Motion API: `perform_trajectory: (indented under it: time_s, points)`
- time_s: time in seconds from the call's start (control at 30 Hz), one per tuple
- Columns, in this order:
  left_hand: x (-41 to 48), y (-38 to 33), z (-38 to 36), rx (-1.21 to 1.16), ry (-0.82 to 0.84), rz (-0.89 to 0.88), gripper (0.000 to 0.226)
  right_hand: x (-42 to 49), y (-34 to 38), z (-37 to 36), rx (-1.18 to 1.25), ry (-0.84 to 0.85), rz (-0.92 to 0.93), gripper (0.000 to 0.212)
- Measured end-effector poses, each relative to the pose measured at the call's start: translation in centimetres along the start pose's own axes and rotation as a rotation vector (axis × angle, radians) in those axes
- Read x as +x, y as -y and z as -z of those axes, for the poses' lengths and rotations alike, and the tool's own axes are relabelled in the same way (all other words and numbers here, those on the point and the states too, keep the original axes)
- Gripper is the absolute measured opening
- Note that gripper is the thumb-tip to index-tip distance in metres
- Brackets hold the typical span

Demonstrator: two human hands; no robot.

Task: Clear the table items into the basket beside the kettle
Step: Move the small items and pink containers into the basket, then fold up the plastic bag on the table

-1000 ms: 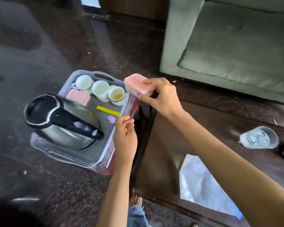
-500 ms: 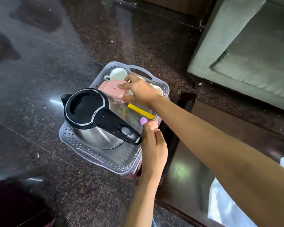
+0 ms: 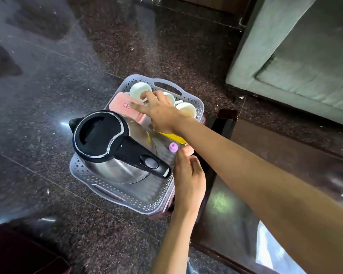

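Pink box point(image 3: 120, 105), smooth rounded plastic, sits inside the perforated grey basket point(image 3: 127, 200), between the shiny steel kettle point(image 3: 99, 135) and white cups point(image 3: 140, 89). Right hand point(image 3: 160, 113) rests on it, fingers straight and spread. Left hand point(image 3: 188, 175) curls at the rim, grip unclear.

Speckled stone floor, with a dark glossy table beside it.
The perforated basket point(image 3: 127, 198) stands over the floor point(image 3: 48, 95), beneath the fingers point(image 3: 145, 107) of the right hand point(image 3: 162, 117). The table point(image 3: 285, 155) lies right of the left hand point(image 3: 189, 175) and its fingers point(image 3: 183, 153) and bears a white sheet point(image 3: 275, 248), well nearer the viewer than those fingers.
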State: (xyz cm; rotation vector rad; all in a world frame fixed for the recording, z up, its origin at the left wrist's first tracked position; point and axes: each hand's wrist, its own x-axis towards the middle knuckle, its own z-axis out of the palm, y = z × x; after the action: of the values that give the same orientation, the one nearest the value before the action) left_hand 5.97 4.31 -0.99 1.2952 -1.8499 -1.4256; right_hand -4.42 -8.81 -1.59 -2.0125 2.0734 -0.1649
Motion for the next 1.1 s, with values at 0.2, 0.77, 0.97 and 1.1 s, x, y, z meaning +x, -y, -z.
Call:
perform_trajectory:
  time_s: [0.2, 0.77, 0.97, 1.1]
  points:
    - [-1.1, -0.4, -1.1, -0.009, 0.014, 0.01, 0.026, -6.1, -2.3, 1.7, 0.375, -0.505, -0.146, 0.06]
    - [-12.4, 1.0, -12.7, 0.23, 0.374, 0.113, 0.029, -44.2, -7.7, -9.0, 0.395, -0.543, -0.925, 0.051]
    - [-15.7, 5.4, -15.7, 0.423, 0.515, 0.267, 0.039, -51.8, -4.9, -15.4, 0.351, -0.25, -1.04, 0.058]
    - [-17.1, 7.3, -16.4, 0.562, 0.526, 0.382, 0.05, -53.2, -3.2, -18.0, 0.185, -0.083, -0.945, 0.066]
